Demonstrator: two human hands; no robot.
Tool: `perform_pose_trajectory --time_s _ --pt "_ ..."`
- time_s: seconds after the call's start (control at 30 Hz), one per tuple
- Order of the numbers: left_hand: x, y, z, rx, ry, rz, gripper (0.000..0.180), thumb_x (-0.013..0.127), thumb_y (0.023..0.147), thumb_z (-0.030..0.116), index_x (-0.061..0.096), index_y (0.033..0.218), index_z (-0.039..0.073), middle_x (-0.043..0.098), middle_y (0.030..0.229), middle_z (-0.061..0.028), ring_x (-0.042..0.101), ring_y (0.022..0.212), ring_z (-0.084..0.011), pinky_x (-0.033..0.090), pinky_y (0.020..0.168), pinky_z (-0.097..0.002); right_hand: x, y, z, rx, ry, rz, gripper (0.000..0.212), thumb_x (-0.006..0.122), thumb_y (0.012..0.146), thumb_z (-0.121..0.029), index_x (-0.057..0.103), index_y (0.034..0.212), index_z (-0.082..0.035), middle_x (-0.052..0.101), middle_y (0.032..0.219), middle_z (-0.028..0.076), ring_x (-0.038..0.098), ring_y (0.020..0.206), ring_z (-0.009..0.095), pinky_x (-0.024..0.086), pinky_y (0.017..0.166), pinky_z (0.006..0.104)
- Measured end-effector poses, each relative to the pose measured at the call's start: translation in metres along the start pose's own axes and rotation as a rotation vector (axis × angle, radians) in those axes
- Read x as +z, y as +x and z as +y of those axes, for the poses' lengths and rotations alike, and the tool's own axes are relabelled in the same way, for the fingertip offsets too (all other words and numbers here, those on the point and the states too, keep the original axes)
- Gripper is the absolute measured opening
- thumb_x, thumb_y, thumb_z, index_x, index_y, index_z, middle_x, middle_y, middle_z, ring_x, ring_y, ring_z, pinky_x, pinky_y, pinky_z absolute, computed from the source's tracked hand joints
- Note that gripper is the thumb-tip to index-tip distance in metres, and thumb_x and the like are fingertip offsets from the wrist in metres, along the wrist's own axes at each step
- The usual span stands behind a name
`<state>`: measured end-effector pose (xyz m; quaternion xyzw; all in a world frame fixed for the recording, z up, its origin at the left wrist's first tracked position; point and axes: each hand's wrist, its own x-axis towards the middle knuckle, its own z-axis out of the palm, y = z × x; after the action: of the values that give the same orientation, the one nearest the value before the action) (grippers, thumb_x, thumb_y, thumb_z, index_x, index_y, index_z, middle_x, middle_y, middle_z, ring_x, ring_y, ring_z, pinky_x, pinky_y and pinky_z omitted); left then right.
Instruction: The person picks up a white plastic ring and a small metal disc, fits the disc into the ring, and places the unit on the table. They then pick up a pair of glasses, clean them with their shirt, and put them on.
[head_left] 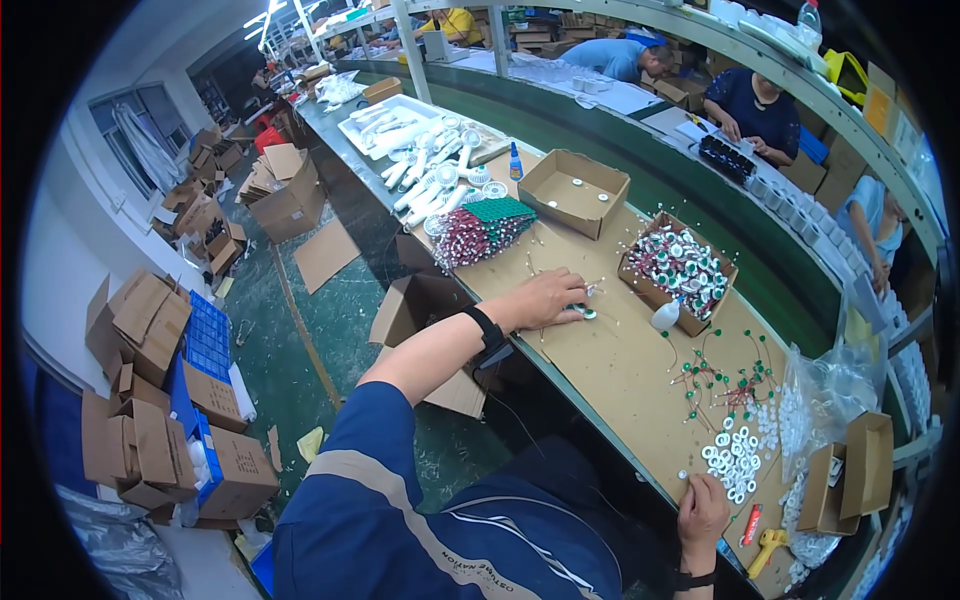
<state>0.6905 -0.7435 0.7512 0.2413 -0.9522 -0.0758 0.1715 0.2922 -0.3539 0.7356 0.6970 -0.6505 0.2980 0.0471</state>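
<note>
we have a small green-and-white disc (588,314) over the bench (600,375), at the bent fingertips of our left hand (548,299); we cannot tell whether they grip it; from there, at two o'clock, a heaped carton (646,291); at three, a white squeeze bottle (664,317); at five, our right hand (704,508), curled near white rings (735,462), its hold unclear.

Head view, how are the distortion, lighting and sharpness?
In the head view, the rail bows near the black rim; same head view, ceiling lights glare at upper left and deep shadow lies under the bench; head view again, the left hand and right hand look fairly clear, but far-end detail is too small to judge.
</note>
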Motion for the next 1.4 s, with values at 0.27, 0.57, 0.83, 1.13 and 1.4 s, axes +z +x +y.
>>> perform_pose_trajectory --time_s 0.27,0.57,0.83,1.13,1.4 --pt "0.010 0.000 -0.007 0.027 0.101 0.029 0.029 0.073 0.111 0.040 0.076 0.121 0.012 0.070 0.115 -0.0136 0.073 0.111 -0.0366 0.061 0.098 -0.0511 -0.002 -0.001 0.000 0.006 0.007 -0.007 0.019 0.079 0.094 0.004 0.079 0.112 -0.001 0.077 0.111 0.018 0.077 0.100 0.040 0.063 0.085 0.0469" --pt "-0.004 0.028 -0.017 -0.386 -0.305 0.308 0.026 0.075 0.109 0.031 0.084 0.117 0.007 0.078 0.103 -0.0144 0.077 0.095 -0.0261 0.062 0.085 -0.0395 -0.005 0.002 0.000 -0.007 -0.015 -0.011 0.021 0.079 0.092 0.004 0.079 0.112 -0.003 0.077 0.110 0.016 0.077 0.099 0.039 0.064 0.086 0.0461" --pt "-0.060 0.081 -0.027 -0.566 -0.787 0.550 0.031 0.071 0.116 0.034 0.082 0.119 0.006 0.078 0.096 0.0002 0.065 0.073 -0.0086 0.052 0.060 -0.0270 -0.005 0.005 -0.001 -0.013 -0.008 -0.008 0.020 0.080 0.092 0.004 0.080 0.111 -0.002 0.078 0.110 0.015 0.077 0.098 0.038 0.064 0.085 0.0457" --pt "-0.083 0.171 0.016 -0.476 -0.995 0.635 0.033 0.071 0.117 0.038 0.082 0.118 0.006 0.075 0.096 0.0023 0.061 0.074 -0.0042 0.049 0.058 -0.0240 -0.009 0.010 -0.005 -0.012 -0.009 0.006 0.021 0.081 0.090 0.003 0.079 0.109 -0.003 0.077 0.108 0.013 0.077 0.094 0.036 0.063 0.081 0.0450" --pt "-0.044 0.276 0.037 -0.229 -0.940 0.662 0.029 0.073 0.116 0.034 0.082 0.116 0.006 0.076 0.093 0.0004 0.065 0.078 -0.0089 0.054 0.067 -0.0287 -0.012 0.011 -0.010 0.017 0.018 -0.025 0.018 0.082 0.090 0.003 0.080 0.108 -0.003 0.078 0.107 0.013 0.077 0.094 0.036 0.064 0.081 0.0452"
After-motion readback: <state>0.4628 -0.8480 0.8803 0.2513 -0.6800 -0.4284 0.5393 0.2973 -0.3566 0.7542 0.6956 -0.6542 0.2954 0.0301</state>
